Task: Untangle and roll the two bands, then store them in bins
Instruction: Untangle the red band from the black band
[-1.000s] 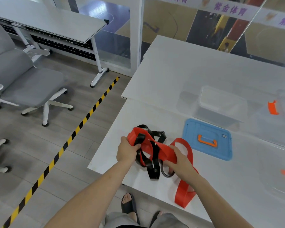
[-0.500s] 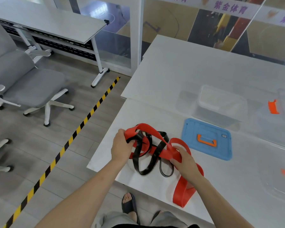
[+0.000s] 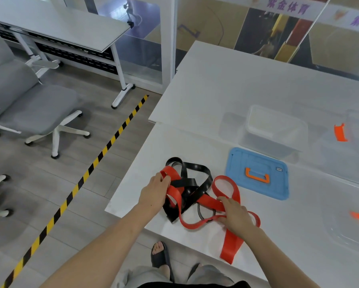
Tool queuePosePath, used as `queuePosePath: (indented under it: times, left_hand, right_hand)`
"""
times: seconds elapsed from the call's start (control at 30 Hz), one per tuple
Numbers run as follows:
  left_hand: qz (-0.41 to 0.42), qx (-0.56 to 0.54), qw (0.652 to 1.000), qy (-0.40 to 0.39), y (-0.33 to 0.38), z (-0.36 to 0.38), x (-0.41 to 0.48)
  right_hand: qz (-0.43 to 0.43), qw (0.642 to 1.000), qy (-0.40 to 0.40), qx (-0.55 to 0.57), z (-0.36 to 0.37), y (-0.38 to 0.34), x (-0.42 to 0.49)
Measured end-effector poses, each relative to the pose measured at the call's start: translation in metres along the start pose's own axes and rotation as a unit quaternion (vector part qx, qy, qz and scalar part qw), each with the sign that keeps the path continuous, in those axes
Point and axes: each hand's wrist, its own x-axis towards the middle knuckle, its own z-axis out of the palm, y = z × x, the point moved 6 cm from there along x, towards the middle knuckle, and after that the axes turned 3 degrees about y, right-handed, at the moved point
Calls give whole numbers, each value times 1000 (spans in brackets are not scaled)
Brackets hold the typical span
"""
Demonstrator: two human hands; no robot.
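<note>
A red band [image 3: 229, 188] and a black band [image 3: 197, 183] lie tangled together near the front left corner of the white table [image 3: 226, 96]. My left hand [image 3: 154, 193] pinches a red loop at the tangle's left side. My right hand [image 3: 234, 215] grips red strands at the right side; one red end hangs over the table's front edge. A clear open bin [image 3: 274, 129] stands behind the tangle, to the right.
A blue lid [image 3: 259, 173] with an orange handle lies flat in front of the clear bin. More clear containers with orange clips [image 3: 340, 133] sit at the right edge. Grey office chairs [image 3: 29, 104] and yellow-black floor tape [image 3: 87, 171] are on the left.
The tangle has spread wider and lies lower on the table. The black band's loops now show more at the back, and my right hand has shifted lower along the red strands.
</note>
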Motion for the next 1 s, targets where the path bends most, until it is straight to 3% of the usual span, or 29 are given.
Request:
queuePosePath:
  times: [0.1,0.23,0.33,0.47,0.53,0.63,0.73,0.9,1.0]
  left_hand:
    - [-15,-33,998,-48,-6,23,-3]
    - [-62,-124,989,-49,-17,29,-7]
    - [-89,-89,992,-29,-24,27,-6]
    - [26,-9,996,81,2,11,5]
    - [54,1,998,30,20,22,13]
    - [-31,-13,995,-99,21,54,17]
    - [-43,38,989,-134,17,83,12]
    - [-36,78,995,-55,17,86,13]
    - [-44,14,998,-30,14,80,14]
  right_hand:
    - [-13,1000,-6,-15,-5,-5,8]
    - [-47,999,-1,-26,-11,-31,20]
    - [-39,999,-12,-27,-1,-47,24]
    - [-11,998,61,10,4,-45,27]
    - [-3,996,79,29,3,-43,28]
    - [-6,994,70,78,2,-45,28]
    - [-20,992,51,114,5,-49,27]
    - [-46,989,70,120,6,-48,19]
    - [-40,990,75,114,4,-46,12]
